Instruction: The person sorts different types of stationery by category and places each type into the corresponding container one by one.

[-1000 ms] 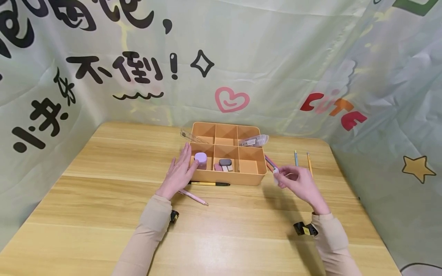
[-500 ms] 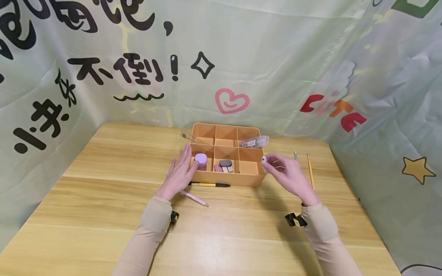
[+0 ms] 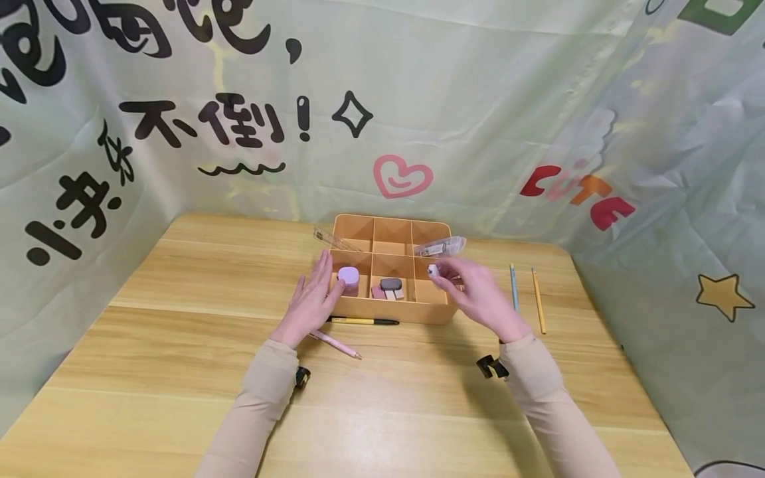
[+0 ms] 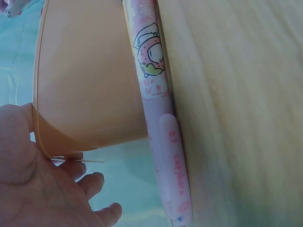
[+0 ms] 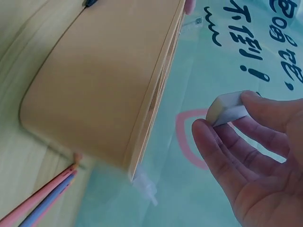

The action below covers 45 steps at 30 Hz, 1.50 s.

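Pinching a white eraser, the right hand has moved left, bringing it over the orange organizer's near-right compartment, apparently lined up there; the left hand, fingers extended, touches the organizer's left side.

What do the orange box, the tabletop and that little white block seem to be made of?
The orange box: likely plastic, smooth satin, with thin walls and rounded corners.
The tabletop: wood or wood-look laminate, lightly glossy, showing grain and a soft highlight.
The white block: perhaps eraser rubber or vinyl, matte, with flat faces.
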Each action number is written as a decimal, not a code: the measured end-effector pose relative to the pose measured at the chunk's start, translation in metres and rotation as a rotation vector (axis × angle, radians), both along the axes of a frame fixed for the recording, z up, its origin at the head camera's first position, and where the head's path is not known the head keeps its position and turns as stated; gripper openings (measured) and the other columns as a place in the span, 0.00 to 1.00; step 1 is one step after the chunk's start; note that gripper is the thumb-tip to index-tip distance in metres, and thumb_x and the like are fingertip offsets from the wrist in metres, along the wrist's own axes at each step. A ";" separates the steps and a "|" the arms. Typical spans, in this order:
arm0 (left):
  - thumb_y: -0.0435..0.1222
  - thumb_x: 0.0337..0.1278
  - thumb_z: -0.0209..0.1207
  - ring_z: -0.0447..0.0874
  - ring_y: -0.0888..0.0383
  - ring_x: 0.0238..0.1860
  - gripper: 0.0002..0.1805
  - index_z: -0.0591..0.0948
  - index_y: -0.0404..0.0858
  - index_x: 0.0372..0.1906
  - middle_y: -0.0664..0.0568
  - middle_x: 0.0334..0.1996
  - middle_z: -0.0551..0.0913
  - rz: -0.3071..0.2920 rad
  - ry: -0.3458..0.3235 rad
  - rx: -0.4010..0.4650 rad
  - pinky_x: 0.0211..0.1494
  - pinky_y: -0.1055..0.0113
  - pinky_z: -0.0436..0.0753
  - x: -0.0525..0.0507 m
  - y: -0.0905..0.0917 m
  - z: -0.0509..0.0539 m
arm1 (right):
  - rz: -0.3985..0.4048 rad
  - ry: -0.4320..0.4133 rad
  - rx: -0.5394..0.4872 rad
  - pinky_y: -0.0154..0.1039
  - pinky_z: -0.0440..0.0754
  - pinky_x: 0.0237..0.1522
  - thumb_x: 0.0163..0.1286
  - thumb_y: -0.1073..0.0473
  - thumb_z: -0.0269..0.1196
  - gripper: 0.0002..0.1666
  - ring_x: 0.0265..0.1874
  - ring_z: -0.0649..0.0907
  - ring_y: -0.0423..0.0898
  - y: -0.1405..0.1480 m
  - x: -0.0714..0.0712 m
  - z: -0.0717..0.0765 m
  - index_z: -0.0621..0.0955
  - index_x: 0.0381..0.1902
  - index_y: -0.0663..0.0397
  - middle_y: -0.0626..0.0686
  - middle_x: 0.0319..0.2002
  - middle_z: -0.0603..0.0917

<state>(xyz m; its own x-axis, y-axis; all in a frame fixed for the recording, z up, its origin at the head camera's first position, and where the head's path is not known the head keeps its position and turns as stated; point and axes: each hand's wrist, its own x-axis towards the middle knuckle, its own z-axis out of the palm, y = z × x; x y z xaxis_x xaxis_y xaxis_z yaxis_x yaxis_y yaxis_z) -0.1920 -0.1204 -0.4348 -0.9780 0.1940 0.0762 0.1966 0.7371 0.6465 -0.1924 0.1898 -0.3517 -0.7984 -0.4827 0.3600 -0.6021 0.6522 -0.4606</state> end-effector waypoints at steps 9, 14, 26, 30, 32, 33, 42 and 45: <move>0.51 0.81 0.37 0.38 0.43 0.83 0.39 0.39 0.34 0.80 0.46 0.83 0.33 -0.003 -0.011 -0.007 0.82 0.36 0.39 0.000 -0.001 0.000 | 0.056 0.078 0.145 0.42 0.87 0.39 0.69 0.61 0.67 0.10 0.35 0.85 0.46 -0.023 -0.013 0.000 0.83 0.45 0.60 0.54 0.38 0.87; 0.51 0.81 0.38 0.39 0.44 0.83 0.39 0.40 0.34 0.80 0.45 0.83 0.35 -0.002 -0.008 -0.010 0.82 0.36 0.40 0.000 0.000 0.000 | 0.094 0.085 0.242 0.41 0.85 0.38 0.70 0.61 0.66 0.10 0.33 0.83 0.45 -0.035 -0.021 0.000 0.83 0.47 0.58 0.52 0.37 0.85; 0.50 0.81 0.38 0.39 0.44 0.83 0.39 0.39 0.34 0.80 0.46 0.83 0.33 -0.002 -0.010 -0.017 0.82 0.36 0.39 0.000 0.000 0.000 | 0.215 0.049 0.421 0.43 0.84 0.44 0.69 0.60 0.67 0.07 0.37 0.84 0.46 -0.059 -0.042 -0.012 0.85 0.44 0.55 0.51 0.38 0.87; 0.50 0.81 0.37 0.39 0.44 0.83 0.39 0.39 0.34 0.80 0.45 0.83 0.33 -0.004 -0.007 -0.020 0.82 0.35 0.40 0.000 0.000 0.000 | 0.242 0.042 0.477 0.44 0.82 0.47 0.67 0.61 0.69 0.06 0.38 0.83 0.47 -0.063 -0.049 -0.020 0.86 0.41 0.53 0.49 0.37 0.88; 0.50 0.81 0.37 0.38 0.44 0.83 0.39 0.39 0.34 0.80 0.46 0.82 0.33 -0.003 -0.010 -0.019 0.82 0.36 0.39 0.000 0.000 0.000 | 0.244 0.041 0.506 0.45 0.81 0.48 0.66 0.60 0.69 0.05 0.40 0.83 0.48 -0.066 -0.051 -0.022 0.87 0.39 0.52 0.49 0.37 0.89; 0.51 0.81 0.37 0.38 0.44 0.83 0.39 0.39 0.34 0.80 0.46 0.82 0.33 -0.003 -0.010 -0.019 0.82 0.36 0.39 0.000 0.000 0.000 | 0.241 0.042 0.522 0.46 0.81 0.50 0.66 0.60 0.69 0.04 0.40 0.83 0.49 -0.067 -0.051 -0.023 0.87 0.39 0.52 0.49 0.37 0.89; 0.51 0.81 0.38 0.39 0.44 0.83 0.39 0.39 0.34 0.80 0.47 0.83 0.33 -0.001 -0.011 -0.021 0.82 0.36 0.40 -0.001 0.000 0.001 | 0.178 0.014 0.660 0.50 0.76 0.57 0.69 0.54 0.67 0.04 0.44 0.81 0.50 -0.077 -0.054 -0.030 0.88 0.37 0.47 0.46 0.36 0.90; 0.51 0.81 0.37 0.39 0.44 0.83 0.39 0.39 0.34 0.80 0.47 0.82 0.33 -0.001 -0.010 -0.023 0.82 0.35 0.40 -0.001 0.000 0.000 | 0.167 -0.004 0.663 0.49 0.75 0.56 0.69 0.54 0.67 0.05 0.43 0.80 0.49 -0.080 -0.055 -0.030 0.88 0.36 0.46 0.45 0.36 0.90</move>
<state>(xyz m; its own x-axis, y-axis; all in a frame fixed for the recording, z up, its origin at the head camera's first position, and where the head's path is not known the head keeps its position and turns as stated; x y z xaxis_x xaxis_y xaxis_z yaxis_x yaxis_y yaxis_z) -0.1926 -0.1208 -0.4344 -0.9786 0.1961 0.0618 0.1905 0.7516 0.6315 -0.2475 0.1099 -0.3815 -0.6944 -0.7173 -0.0574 -0.7185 0.6955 0.0021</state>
